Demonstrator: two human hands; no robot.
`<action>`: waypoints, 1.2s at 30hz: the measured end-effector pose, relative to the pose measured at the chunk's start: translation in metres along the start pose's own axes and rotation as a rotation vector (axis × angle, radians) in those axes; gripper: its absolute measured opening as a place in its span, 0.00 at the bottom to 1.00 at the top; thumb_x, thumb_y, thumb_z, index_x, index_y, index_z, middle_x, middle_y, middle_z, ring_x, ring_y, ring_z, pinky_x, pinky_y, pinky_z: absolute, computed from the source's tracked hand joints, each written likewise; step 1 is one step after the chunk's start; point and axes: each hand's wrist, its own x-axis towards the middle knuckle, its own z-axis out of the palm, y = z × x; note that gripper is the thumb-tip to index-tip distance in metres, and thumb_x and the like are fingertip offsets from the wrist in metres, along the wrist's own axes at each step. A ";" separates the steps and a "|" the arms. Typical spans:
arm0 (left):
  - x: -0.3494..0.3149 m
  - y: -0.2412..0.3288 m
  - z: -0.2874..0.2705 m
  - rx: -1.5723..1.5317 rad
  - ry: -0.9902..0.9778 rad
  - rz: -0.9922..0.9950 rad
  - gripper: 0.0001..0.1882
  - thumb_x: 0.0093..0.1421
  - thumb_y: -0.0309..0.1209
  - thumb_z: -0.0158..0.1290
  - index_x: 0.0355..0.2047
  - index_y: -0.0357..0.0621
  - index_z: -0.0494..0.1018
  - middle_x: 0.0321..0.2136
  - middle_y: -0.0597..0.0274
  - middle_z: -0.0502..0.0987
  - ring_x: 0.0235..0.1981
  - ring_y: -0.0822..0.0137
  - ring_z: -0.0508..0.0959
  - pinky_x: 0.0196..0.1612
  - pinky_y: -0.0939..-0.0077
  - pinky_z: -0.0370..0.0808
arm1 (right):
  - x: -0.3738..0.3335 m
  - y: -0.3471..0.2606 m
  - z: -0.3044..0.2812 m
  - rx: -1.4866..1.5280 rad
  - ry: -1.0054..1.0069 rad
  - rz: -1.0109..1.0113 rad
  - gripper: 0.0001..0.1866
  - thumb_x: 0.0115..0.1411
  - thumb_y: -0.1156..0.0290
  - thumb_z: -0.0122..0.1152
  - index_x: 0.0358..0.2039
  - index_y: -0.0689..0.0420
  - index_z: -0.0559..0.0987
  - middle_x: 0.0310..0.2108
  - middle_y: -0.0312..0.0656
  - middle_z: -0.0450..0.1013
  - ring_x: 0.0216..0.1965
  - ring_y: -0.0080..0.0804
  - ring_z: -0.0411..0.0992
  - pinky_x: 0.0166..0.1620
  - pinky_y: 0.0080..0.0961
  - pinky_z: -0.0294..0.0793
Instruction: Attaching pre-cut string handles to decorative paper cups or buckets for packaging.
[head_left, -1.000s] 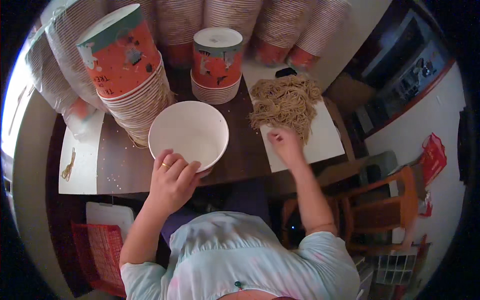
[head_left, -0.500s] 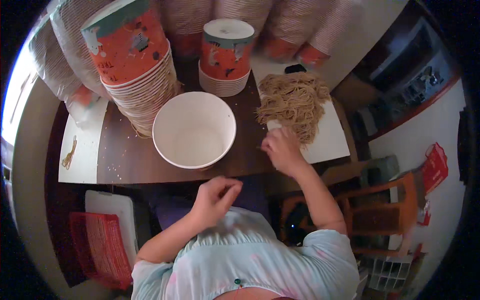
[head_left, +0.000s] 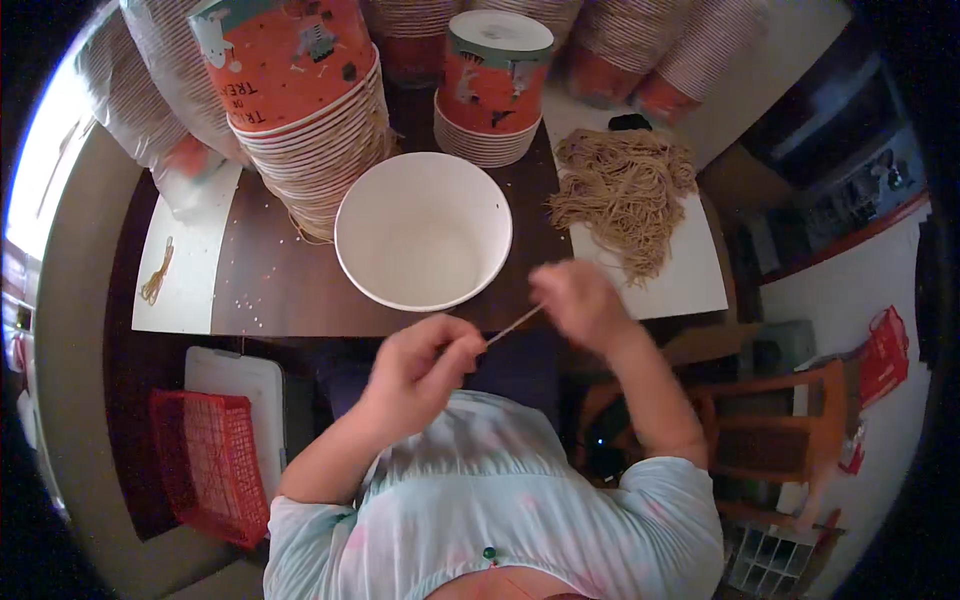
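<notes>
A short length of tan cord is stretched between my two hands in front of the table edge. One end is pinched by my left hand, thumb against fingers. The other end runs into my right hand, whose fingers are closed and a little blurred. Just beyond my hands a white paper bucket stands on the table with its mouth toward me; a small dark hole shows near its right rim. Past my right hand lies a heap of tan cords on a white board.
A tall stack of orange printed buckets stands back left, a shorter stack behind the white bucket. Wrapped bucket stacks line the back. A small cord bundle lies at the left. Below are a red basket and a wooden chair.
My right hand has come away from beside the cord heap, and a cord now spans to my left hand. The whole view has shifted, moving the table slightly up and right.
</notes>
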 end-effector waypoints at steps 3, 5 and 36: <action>-0.024 0.047 -0.021 -0.209 0.260 0.006 0.06 0.62 0.27 0.47 0.30 0.38 0.68 0.23 0.68 0.70 0.22 0.81 0.67 0.25 0.88 0.65 | -0.020 0.103 -0.016 -0.418 -0.067 0.385 0.12 0.50 0.76 0.57 0.38 0.57 0.71 0.31 0.45 0.71 0.32 0.48 0.69 0.36 0.41 0.69; -0.036 0.058 -0.032 -0.145 0.290 0.147 0.06 0.62 0.26 0.47 0.29 0.38 0.67 0.23 0.67 0.70 0.21 0.80 0.67 0.25 0.87 0.64 | -0.016 0.112 -0.029 -0.541 -0.181 0.656 0.14 0.50 0.76 0.57 0.39 0.58 0.72 0.34 0.46 0.71 0.36 0.50 0.70 0.39 0.40 0.70; -0.014 -0.010 -0.034 -0.321 -0.200 -0.344 0.09 0.59 0.30 0.53 0.30 0.36 0.74 0.24 0.63 0.76 0.23 0.77 0.73 0.27 0.83 0.72 | 0.031 -0.098 0.003 0.459 0.155 -0.050 0.12 0.43 0.83 0.65 0.30 0.60 0.77 0.26 0.42 0.72 0.26 0.36 0.72 0.28 0.27 0.72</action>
